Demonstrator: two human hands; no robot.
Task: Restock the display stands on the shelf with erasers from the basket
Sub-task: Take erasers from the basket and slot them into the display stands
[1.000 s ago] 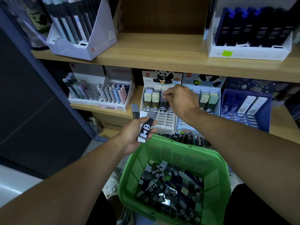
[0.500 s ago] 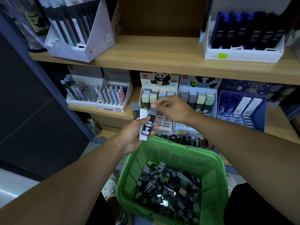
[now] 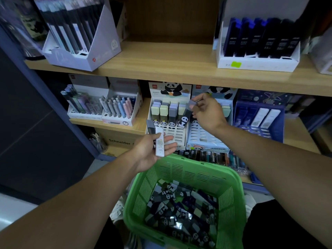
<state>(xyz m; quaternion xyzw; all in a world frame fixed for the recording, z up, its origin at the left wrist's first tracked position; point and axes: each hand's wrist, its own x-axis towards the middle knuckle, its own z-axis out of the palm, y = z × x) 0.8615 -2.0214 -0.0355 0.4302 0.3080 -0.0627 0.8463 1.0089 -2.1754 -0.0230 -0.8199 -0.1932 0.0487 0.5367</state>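
A right hand [image 3: 206, 112] pinches a panda eraser [image 3: 186, 114] above the display stand [image 3: 177, 135]; the left hand [image 3: 152, 150] cradles two more over the basket [image 3: 183, 169]. The loose cradle risks dropping them.

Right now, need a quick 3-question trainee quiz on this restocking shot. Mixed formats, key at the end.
1. True or false: the right hand holds a panda eraser in front of the panda display stand.
2. What does the left hand hold? A) nothing B) a white eraser with a grey-capped one behind it C) a pen
3. Fill in: the loose erasers waiting to be stocked lie in the green ____.

Key: 1 true; 2 B; 3 basket.
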